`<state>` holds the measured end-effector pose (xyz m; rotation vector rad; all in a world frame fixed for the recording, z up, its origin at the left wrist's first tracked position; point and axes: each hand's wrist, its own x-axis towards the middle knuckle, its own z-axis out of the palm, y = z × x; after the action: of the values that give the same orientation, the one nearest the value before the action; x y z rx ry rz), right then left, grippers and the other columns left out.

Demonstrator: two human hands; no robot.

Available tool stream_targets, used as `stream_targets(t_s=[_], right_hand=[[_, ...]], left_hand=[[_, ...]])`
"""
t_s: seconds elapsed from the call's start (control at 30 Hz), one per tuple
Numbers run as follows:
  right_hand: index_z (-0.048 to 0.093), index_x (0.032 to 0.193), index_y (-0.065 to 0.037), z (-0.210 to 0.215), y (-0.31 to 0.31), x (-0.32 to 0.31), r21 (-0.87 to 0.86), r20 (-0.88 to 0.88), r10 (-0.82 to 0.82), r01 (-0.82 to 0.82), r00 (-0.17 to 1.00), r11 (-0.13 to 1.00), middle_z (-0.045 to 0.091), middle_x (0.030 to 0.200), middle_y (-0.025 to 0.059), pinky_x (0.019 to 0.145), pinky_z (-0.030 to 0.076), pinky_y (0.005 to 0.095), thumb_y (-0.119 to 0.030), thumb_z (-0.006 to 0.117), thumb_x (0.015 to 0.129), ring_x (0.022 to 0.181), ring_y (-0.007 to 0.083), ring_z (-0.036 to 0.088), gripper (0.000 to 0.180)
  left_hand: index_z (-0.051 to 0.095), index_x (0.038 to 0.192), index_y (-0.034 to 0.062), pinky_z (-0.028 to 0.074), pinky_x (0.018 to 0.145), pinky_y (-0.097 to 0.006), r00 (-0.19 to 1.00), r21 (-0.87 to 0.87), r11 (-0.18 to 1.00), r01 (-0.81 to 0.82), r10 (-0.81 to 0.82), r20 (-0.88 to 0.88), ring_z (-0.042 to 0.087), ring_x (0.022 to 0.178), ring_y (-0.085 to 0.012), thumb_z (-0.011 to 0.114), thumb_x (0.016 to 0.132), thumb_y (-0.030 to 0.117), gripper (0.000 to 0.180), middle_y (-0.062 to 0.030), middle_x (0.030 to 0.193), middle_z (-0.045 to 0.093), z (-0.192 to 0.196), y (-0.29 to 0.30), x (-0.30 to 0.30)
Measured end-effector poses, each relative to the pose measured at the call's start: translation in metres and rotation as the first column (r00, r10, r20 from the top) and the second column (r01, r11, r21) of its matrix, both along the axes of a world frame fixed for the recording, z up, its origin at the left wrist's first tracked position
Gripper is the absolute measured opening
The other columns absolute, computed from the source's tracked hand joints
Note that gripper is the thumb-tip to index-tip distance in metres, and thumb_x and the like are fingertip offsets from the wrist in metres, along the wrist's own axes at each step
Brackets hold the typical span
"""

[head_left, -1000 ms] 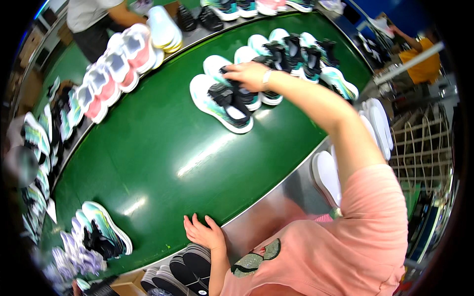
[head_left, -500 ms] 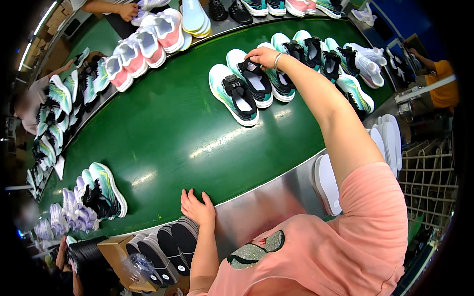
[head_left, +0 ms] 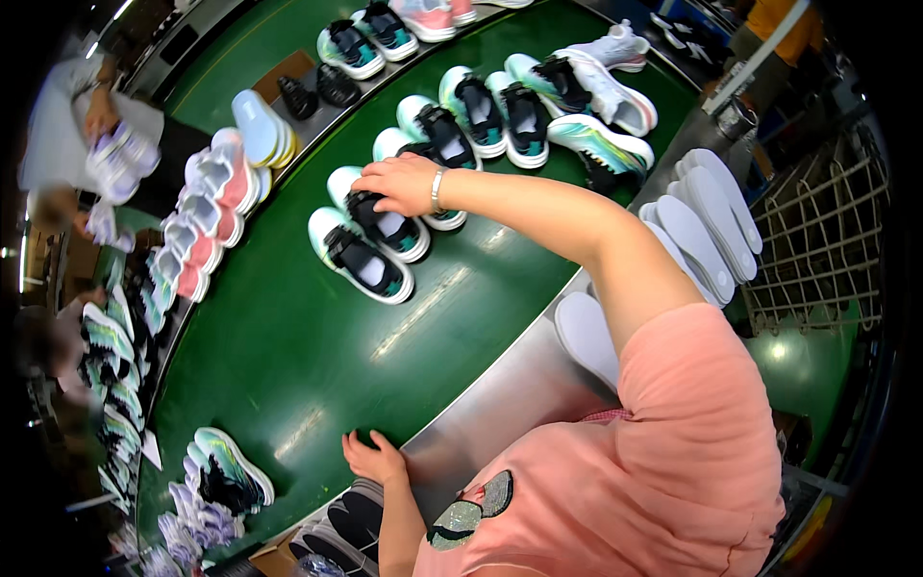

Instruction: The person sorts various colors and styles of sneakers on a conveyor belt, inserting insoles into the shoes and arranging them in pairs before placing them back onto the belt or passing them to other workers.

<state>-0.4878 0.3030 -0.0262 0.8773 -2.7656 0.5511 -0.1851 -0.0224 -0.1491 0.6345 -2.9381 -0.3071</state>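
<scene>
My right hand [head_left: 399, 183] reaches across the green work surface [head_left: 298, 356]. Its stretched fingers lie over the black tongue and opening of a mint-and-black sneaker [head_left: 408, 238], second from the near left end of a row. Beside it stands the end sneaker [head_left: 361, 258], with a pale insole showing inside. Behind the wrist are more mint-and-black sneakers [head_left: 476, 106], mostly upright with toes pointing away. My left hand [head_left: 375, 457] rests at the near edge of the surface, fingers apart, holding nothing.
White soles [head_left: 707, 221] stand by my right arm, near a wire rack [head_left: 817, 250]. Dark insoles [head_left: 356, 519] sit by my left forearm. A mint sneaker [head_left: 231, 466] and lavender shoes [head_left: 197, 519] lie at the near left. Across, a co-worker holds lavender shoes [head_left: 123, 159] beside pink-and-white shoes [head_left: 207, 212].
The view has turned, so the row sits farther left and lower. My right fingers now spread over the second sneaker's opening instead of pinching its tongue. The left hand stays by the edge.
</scene>
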Motion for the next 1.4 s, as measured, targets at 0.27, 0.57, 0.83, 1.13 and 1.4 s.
stream_targets(t_s=[0.27,0.57,0.83,1.13,1.4], right_hand=[[0.043,0.113,-0.010,0.005,0.215,0.103,0.252,0.133,-0.669,0.628,0.731,0.736,0.048,0.107,0.0124,0.082,0.039,0.0431,-0.010,0.053,0.066,0.101,0.0290,0.047,0.048],[0.046,0.110,-0.009,-0.031,0.298,0.118,0.387,0.048,-0.805,0.733,0.591,0.560,0.055,0.101,0.0116,0.074,0.044,0.0358,-0.009,0.055,0.066,0.092,0.0281,0.052,0.045],[0.056,0.092,-0.003,-0.049,0.316,0.071,-0.185,0.775,-0.569,0.959,0.276,0.215,0.061,0.085,0.0141,0.066,0.046,0.0328,-0.010,0.057,0.070,0.071,0.0244,0.058,0.023],[0.058,0.092,-0.007,-0.027,0.319,0.042,0.301,0.184,-0.935,0.888,0.305,0.349,0.058,0.098,0.0145,0.075,0.045,0.0367,-0.009,0.052,0.071,0.091,0.0302,0.055,0.022],[0.054,0.103,-0.008,0.060,0.268,0.051,0.534,0.150,-0.755,0.590,0.638,0.605,0.056,0.101,0.0149,0.077,0.044,0.0354,-0.005,0.048,0.070,0.094,0.0276,0.053,0.033]], left_hand=[[0.044,0.110,0.0021,0.027,0.091,-0.042,0.997,-0.044,0.999,0.011,-0.008,0.082,0.034,0.113,-0.0302,0.049,0.076,0.025,0.041,-0.0151,0.123,0.038,0.010,-0.001,-0.003],[0.042,0.111,0.0009,0.026,0.093,-0.041,0.994,-0.081,0.996,-0.022,0.031,0.109,0.032,0.115,-0.0293,0.048,0.076,0.024,0.043,-0.0140,0.124,0.036,0.010,0.002,-0.002],[0.040,0.113,0.0014,0.025,0.093,-0.042,0.992,-0.107,0.994,0.017,-0.003,0.129,0.032,0.115,-0.0305,0.049,0.075,0.022,0.044,-0.0159,0.125,0.034,0.011,0.003,-0.004],[0.042,0.112,-0.0042,0.032,0.087,-0.041,0.864,0.011,0.904,0.428,-0.406,-0.297,0.043,0.100,-0.0360,0.057,0.071,0.011,0.047,-0.0222,0.108,0.046,0.072,0.080,-0.096],[0.032,0.126,0.0167,0.039,0.071,-0.041,0.787,-0.196,0.763,0.616,-0.608,0.105,0.052,0.080,-0.0323,0.063,0.065,0.038,0.072,-0.0178,0.093,0.049,0.101,0.192,-0.225]])
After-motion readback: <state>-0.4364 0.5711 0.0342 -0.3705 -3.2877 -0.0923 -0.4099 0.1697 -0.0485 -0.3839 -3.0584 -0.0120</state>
